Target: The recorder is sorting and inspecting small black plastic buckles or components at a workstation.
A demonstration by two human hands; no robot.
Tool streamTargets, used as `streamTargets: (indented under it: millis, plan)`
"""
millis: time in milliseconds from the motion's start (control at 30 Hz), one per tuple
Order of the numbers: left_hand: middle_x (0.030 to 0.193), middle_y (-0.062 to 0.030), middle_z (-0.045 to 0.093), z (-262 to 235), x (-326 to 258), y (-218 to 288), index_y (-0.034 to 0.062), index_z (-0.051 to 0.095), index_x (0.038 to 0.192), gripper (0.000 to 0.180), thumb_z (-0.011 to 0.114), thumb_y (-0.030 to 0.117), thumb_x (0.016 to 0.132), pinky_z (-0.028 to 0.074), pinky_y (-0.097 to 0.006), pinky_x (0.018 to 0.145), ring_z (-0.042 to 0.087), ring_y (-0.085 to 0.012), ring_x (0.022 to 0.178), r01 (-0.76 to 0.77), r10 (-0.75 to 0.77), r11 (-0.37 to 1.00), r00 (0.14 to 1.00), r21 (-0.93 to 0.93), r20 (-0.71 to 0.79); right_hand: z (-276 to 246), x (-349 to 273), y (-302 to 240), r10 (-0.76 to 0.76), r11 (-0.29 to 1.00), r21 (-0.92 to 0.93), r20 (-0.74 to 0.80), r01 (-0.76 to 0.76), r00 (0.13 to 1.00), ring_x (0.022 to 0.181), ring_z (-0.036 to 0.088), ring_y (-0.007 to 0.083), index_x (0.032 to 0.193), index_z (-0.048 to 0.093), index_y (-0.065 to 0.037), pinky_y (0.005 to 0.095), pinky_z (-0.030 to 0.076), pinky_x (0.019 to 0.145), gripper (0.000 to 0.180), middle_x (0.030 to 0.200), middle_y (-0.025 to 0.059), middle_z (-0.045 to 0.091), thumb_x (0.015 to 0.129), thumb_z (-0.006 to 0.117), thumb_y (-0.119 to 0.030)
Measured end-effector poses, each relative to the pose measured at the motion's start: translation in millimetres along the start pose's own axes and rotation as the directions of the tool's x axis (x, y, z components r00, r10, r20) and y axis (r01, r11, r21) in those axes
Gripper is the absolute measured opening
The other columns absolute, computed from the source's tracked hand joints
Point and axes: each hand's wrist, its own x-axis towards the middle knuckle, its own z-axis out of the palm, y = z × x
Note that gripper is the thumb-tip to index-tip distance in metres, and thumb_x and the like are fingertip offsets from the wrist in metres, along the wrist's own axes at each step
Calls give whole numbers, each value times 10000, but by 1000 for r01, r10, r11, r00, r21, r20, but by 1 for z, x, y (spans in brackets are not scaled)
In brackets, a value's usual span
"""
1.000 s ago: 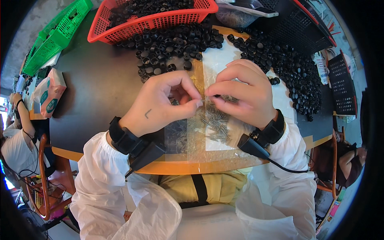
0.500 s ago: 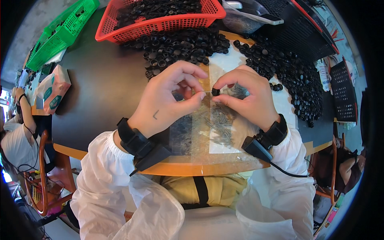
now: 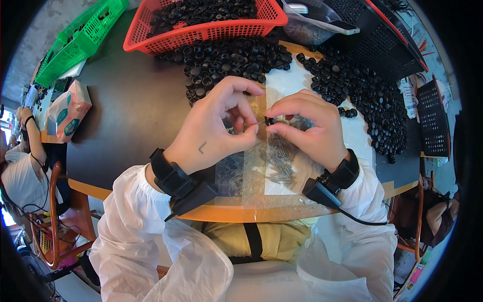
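Observation:
Between the thumb and forefinger of my right hand (image 3: 312, 126) is a small round black cap (image 3: 269, 121), turned partly edge-on. My left hand (image 3: 216, 121) is closed in a pinch just left of the cap. A thin metal pin (image 3: 259, 124) shows faintly at its fingertips, pointing toward the cap; whether the two touch I cannot tell. Below my right hand, a heap of thin metal pins (image 3: 280, 163) lies on a white sheet (image 3: 274, 187) near the table's front edge.
Black caps lie in a heap (image 3: 226, 60) beyond my hands and in another heap (image 3: 372, 105) at the right. A red basket (image 3: 201, 34) holds more black parts. Around it stand a clear tub (image 3: 304, 32), black baskets (image 3: 370, 38), a green basket (image 3: 85, 45) and a tissue box (image 3: 73, 113). Another person (image 3: 25, 171) sits at far left.
The cap has tilted in my right fingers and shows more edge-on. My left fingertips have dropped slightly, with less of the pin showing. The whole view has shifted a little.

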Motion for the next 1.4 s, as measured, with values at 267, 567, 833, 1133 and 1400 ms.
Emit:
streamTargets:
  millis: [267, 567, 833, 1133, 1400]
  plan:
    - [821, 2, 578, 1, -1, 0, 55, 465, 1255, 523, 684, -26, 788, 438, -216, 704, 543, -65, 752, -8, 7, 1000, 999, 15, 37, -1, 2, -2, -175, 977, -126, -2, 174, 984, 786, 628, 218, 918, 736, -114, 325, 483, 716, 210, 892, 11, 701, 713, 781, -115]
    - [823, 0, 578, 1, 0, -2, 62, 419, 1308, 574, 683, -28, 807, 445, -209, 708, 542, -59, 751, 4, -5, 999, 999, 40, 31, -1, 1, 2, -194, 972, -139, -5, 192, 981, 755, 633, 204, 922, 746, -114, 316, 483, 712, 191, 890, 17, 708, 732, 769, -103]
    - [823, -10, 594, 0, 0, 0, 53, 392, 1353, 609, 679, -37, 823, 445, -212, 716, 541, -56, 753, 23, -23, 1000, 999, -10, 40, 1, -3, 1, 50, 997, 54, 14, -51, 999, 717, 642, 170, 932, 745, -84, 297, 488, 682, 221, 863, 35, 721, 716, 788, -91]
    - [830, -13, 598, 1, 0, -1, 57, 381, 1371, 626, 681, -30, 829, 453, -223, 739, 546, -68, 758, 33, -30, 999, 997, -39, 69, 0, -2, 2, -85, 994, -68, 8, 85, 996, 734, 634, 184, 920, 743, -103, 306, 478, 678, 196, 850, 26, 712, 728, 781, -112]
    - [779, -11, 568, -17, 6, 9, 58, 557, 1168, 494, 805, 117, 745, 448, -266, 696, 542, -135, 721, -242, 289, 805, 957, 541, -2, 0, -5, 0, 327, 886, 338, 31, -318, 945, 757, 604, 70, 948, 723, -48, 225, 465, 683, 169, 869, 9, 701, 788, 772, -71]
